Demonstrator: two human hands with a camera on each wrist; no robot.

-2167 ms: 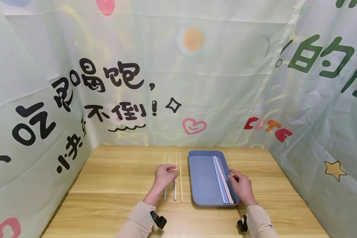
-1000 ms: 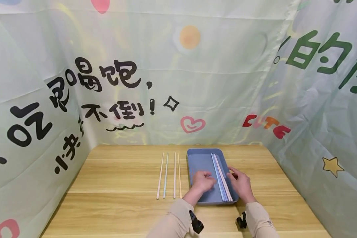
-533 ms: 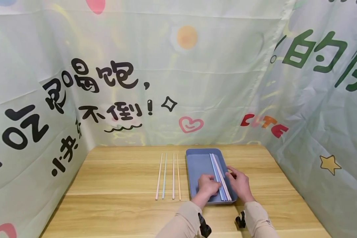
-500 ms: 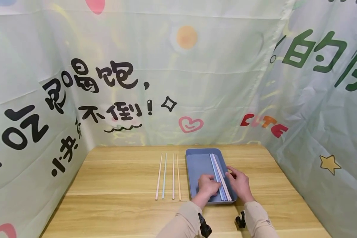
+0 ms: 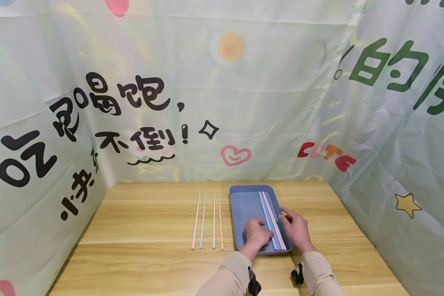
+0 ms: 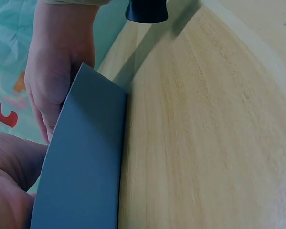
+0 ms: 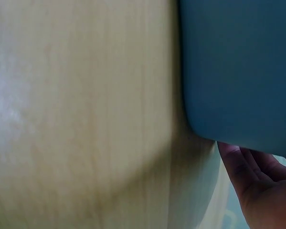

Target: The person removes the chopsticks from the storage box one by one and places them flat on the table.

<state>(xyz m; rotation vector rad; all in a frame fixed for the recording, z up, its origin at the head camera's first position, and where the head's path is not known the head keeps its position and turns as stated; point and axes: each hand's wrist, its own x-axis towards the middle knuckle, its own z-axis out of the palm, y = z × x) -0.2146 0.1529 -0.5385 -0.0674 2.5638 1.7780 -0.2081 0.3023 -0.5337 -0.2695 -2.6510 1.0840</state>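
Observation:
My left hand (image 5: 257, 233) is lowered into the blue-grey tray (image 5: 240, 200). Its curled fingers pinch at the leftmost light blue chopstick (image 5: 264, 209), near that chopstick's lower half. The fingertips are partly hidden by the hand itself. Pale pink chopsticks (image 5: 274, 219) lie alongside, slanting down the tray's right side. My right hand (image 5: 297, 231) grips the tray's right wall from outside, thumb at the rim. In the left wrist view, the tray's near wall (image 6: 85, 157) covers what the left hand holds. The right wrist view has the right hand (image 7: 262, 186) against the tray's side.
Left of the tray, a pale pink chopstick (image 5: 195, 222), a light blue chopstick (image 5: 202, 222), another pink chopstick (image 5: 213, 222) and a yellow chopstick (image 5: 220, 222) lie spaced on the wooden table (image 5: 140, 230). A printed cloth (image 5: 192, 53) encloses the back and sides.
My left hand has moved right from above the loose chopsticks on the table into the tray, to the blue chopsticks. The right hand has stayed at the tray's right wall.

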